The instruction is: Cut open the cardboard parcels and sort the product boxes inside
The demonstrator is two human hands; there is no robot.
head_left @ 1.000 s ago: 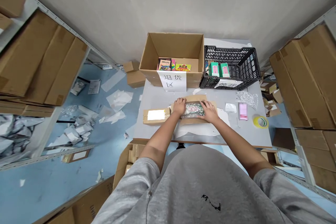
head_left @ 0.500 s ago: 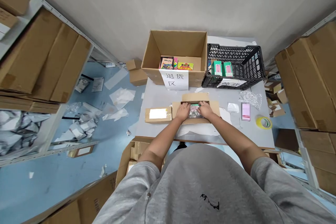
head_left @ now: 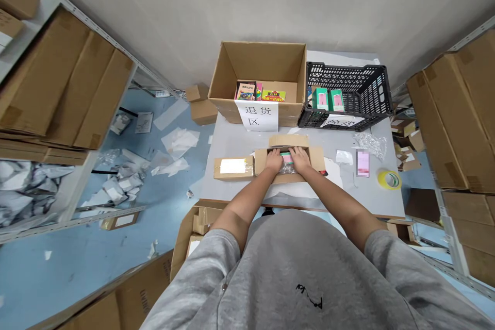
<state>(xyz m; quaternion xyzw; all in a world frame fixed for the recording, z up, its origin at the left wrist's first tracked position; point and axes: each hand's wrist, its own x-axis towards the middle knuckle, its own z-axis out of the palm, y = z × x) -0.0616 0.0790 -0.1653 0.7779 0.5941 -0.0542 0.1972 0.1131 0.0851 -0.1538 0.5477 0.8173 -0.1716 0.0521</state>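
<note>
An open cardboard carton [head_left: 316,159] with its flaps spread lies on the table in front of me. Inside it, a small pink-and-green box [head_left: 286,158] shows above crumpled clear bubble wrap [head_left: 287,168]. My left hand [head_left: 274,160] reaches into the carton's left end, its fingers curled at that side of the small box. At the opposite end, my right hand [head_left: 300,159] holds the small box with bent fingers. The fingertips of both hands are partly hidden inside the carton.
A closed carton [head_left: 218,170] with a white label lies to the left. Behind stand a large open carton [head_left: 224,111] holding books and a black crate [head_left: 350,122] with green boxes. A phone [head_left: 362,164], bubble wrap [head_left: 372,144] and a tape roll [head_left: 390,180] lie at the right.
Both hands have shifted within the carton. More of the pink-and-green box now shows between them, while the bubble wrap appears lower and nearer to me.
</note>
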